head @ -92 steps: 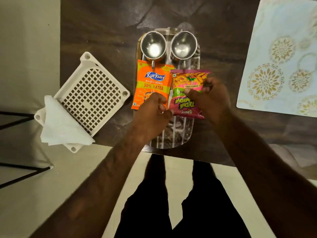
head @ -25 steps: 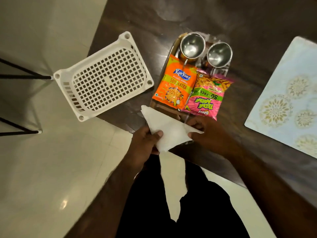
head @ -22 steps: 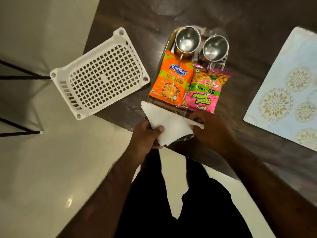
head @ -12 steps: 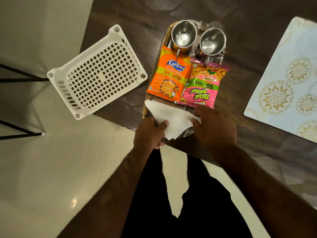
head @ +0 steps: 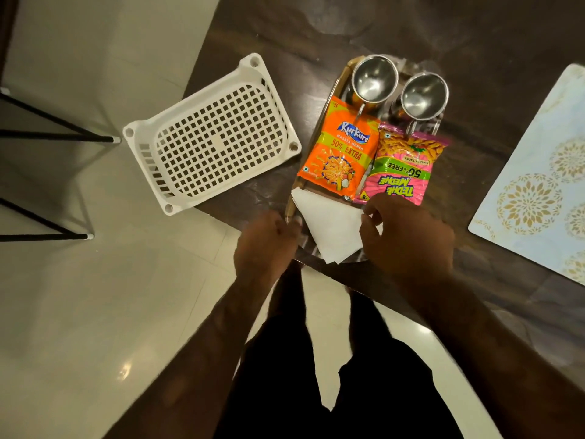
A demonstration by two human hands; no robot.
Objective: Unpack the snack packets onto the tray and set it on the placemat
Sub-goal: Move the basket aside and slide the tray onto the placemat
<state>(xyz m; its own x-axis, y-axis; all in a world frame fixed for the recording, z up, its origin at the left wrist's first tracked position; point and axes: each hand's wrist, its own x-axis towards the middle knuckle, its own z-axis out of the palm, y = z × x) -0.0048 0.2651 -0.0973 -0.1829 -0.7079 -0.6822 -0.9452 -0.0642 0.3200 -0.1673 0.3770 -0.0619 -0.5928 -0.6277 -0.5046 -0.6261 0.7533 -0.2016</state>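
Note:
A long tray lies on the dark table, with an orange Kurkure packet and a pink snack packet side by side on it. Two steel cups stand at its far end. A folded white napkin covers the tray's near end. My right hand pinches the napkin's right corner. My left hand is blurred, its fingers curled at the tray's left rim beside the napkin; whether it holds anything is unclear. The pale patterned placemat lies to the right.
An empty white perforated basket sits at the table's left corner, partly over the edge. Black metal legs stand on the tiled floor at the left. The table's near edge runs just under my hands.
My left hand has slid left off the napkin to the tray's rim. The napkin now lies flatter on the tray's near end. My right hand stays at its right corner.

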